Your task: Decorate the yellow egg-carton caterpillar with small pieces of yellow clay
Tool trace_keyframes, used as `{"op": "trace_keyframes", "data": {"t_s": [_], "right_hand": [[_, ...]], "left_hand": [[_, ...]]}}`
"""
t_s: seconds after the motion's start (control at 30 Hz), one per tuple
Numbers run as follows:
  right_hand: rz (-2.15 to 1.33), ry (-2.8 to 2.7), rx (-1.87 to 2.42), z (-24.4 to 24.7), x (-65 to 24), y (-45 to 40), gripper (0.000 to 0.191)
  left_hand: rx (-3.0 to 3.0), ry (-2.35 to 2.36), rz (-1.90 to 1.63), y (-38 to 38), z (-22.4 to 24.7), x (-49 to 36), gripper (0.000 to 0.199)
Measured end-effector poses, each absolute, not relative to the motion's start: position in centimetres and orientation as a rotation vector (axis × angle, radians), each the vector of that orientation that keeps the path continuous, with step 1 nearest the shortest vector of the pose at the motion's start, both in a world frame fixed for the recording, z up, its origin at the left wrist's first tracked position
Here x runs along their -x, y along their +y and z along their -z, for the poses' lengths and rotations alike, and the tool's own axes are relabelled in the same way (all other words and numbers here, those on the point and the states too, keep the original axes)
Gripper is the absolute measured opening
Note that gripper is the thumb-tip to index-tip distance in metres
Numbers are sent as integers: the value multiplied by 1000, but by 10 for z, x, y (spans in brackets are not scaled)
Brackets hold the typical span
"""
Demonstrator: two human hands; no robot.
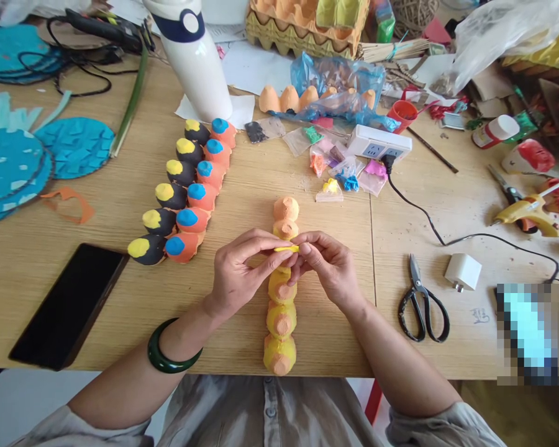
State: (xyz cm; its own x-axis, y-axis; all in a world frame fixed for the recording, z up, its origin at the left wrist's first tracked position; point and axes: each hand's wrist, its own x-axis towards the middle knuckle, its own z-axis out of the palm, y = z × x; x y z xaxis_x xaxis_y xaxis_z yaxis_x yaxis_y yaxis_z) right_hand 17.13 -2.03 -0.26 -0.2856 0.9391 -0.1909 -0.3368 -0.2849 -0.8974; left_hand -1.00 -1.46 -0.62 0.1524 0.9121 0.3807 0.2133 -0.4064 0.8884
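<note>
Left hand (235, 273) and right hand (333, 270) are poised over the desk (328, 341), neither released. Black and orange cup rows (200, 222) are placed leftward, likely out of the way. Yellow-orange cup strip (282, 321) is laid lengthwise beneath, seemingly for easy reach. Thin yellow piece (286, 249) is pinched between both sets of fingertips, probably for even control.

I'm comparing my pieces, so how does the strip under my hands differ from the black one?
Your strip has yellow bumps with orange tips nearest you; the black strip has black bumps with yellow tips. Your strip's farthest bumps are orange, while the black strip's are black too. Both are rows of rounded bumps.
</note>
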Motion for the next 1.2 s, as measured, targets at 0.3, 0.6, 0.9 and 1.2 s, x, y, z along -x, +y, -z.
{"op": "trace_keyframes", "data": {"t_s": [0.3,0.6,0.9,1.2], "right_hand": [[-1703,-926,956,4,-172,-18,31],[-1701,-966,944,5,-171,-20,27],[-1843,-920,909,3,-171,-19,31],[-1903,-924,868,3,-173,-20,31]], "left_hand": [[-1640,1007,-1282,-15,10,10,30],[-1526,1014,-1269,-15,6,10,19],[-1659,1044,-1271,-12,6,9,7],[-1684,991,-1256,-11,7,10,12]]}}
